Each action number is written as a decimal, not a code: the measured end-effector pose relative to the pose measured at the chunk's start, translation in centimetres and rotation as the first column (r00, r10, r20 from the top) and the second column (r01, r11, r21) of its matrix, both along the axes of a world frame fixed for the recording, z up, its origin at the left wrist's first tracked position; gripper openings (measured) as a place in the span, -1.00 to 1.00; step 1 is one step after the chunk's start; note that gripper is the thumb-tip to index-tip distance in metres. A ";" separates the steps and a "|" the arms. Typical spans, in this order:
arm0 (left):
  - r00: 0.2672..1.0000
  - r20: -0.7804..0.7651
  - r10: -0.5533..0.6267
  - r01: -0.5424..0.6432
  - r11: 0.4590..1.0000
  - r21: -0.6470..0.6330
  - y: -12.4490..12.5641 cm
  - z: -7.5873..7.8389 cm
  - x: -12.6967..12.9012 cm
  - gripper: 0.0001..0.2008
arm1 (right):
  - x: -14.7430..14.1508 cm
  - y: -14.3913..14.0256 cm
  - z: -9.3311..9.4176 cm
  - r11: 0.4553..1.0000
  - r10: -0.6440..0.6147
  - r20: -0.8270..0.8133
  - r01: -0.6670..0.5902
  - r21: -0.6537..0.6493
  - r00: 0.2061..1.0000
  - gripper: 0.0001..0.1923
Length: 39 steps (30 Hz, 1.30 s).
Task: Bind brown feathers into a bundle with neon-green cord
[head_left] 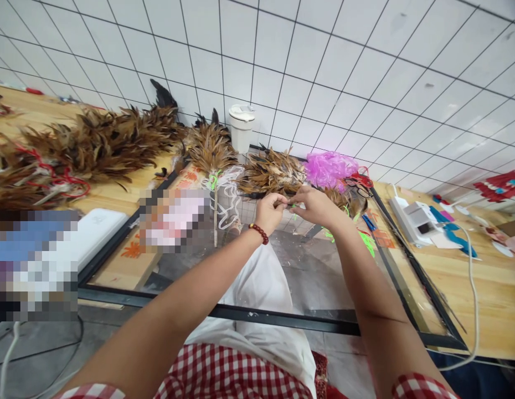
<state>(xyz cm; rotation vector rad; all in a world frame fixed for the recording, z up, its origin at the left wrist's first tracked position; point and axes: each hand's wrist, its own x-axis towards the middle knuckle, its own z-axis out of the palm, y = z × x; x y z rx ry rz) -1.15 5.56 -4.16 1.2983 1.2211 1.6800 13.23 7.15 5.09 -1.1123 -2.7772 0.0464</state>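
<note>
My left hand (271, 210) and my right hand (314, 205) meet above a glass tabletop (307, 277), fingertips pinched together on a small bundle of brown feathers (288, 204) with a bit of green string. A red bead bracelet is on my left wrist. Just behind my hands lies a pile of brown feathers (271, 173). A finished feather duster (211, 148) with a stick handle and white string lies to the left of my hands.
A large heap of brown feathers (95, 141) covers the wooden table at left. A white cup (241, 126) stands by the tiled wall. Pink plastic (330, 169), red scissors (359, 182), a white device (415, 220) with cable and green strings (365, 241) lie at right.
</note>
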 end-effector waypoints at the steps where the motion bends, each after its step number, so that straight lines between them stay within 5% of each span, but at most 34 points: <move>1: 1.000 -0.015 -0.009 0.009 1.000 0.021 0.0 -0.1 0.1 -0.87 | -0.4 -0.2 -0.1 0.998 -0.054 0.067 0.053 0.013 0.996 -0.77; 4: 0.999 -0.043 -0.020 0.023 0.997 0.077 -0.1 -0.1 0.2 -0.88 | -1.0 -0.2 -0.5 0.994 -0.105 0.138 0.103 0.024 0.985 -0.79; 8: 0.998 -0.023 0.065 -0.063 0.993 0.104 -0.1 0.3 -0.1 -0.81 | 0.6 1.2 0.0 0.984 -0.149 -0.166 0.163 0.075 0.975 -0.76; 10: 0.995 0.029 0.090 -0.092 0.994 0.052 0.1 0.3 -0.3 -0.79 | 2.4 2.2 0.6 0.951 -0.240 -0.392 0.296 0.087 0.888 -0.77; 14: 0.986 0.139 0.096 -0.082 0.991 -0.101 0.8 0.1 -0.5 -0.82 | 7.3 3.4 1.5 0.808 -0.442 -0.684 0.589 -0.024 0.580 -0.75; 22: 0.976 0.211 0.056 -0.008 0.975 -0.222 1.1 0.1 -0.5 -0.83 | 14.2 1.8 0.6 0.605 -0.742 -0.521 0.757 -0.247 0.423 -0.68; 28: 0.973 0.229 0.035 0.011 0.981 -0.195 1.2 0.0 -0.5 -0.84 | 15.6 2.2 -2.0 0.487 -0.850 -0.331 0.851 -0.198 0.410 -0.73; 33: 0.966 0.257 0.022 0.024 0.985 -0.173 1.3 -0.1 -0.3 -0.84 | 15.6 2.3 -2.9 0.475 -0.877 -0.181 0.862 -0.178 0.446 -0.81; 37: 0.956 0.293 0.020 0.032 0.985 -0.170 1.2 0.1 -0.2 -0.83 | 15.0 1.1 -1.1 0.482 -0.790 -0.455 0.875 -0.046 0.411 -0.67; 39: 0.947 0.319 0.033 0.023 0.985 -0.169 1.0 0.5 -0.2 -0.84 | 13.8 0.4 0.0 0.535 -0.693 -0.584 0.845 -0.024 0.423 -0.69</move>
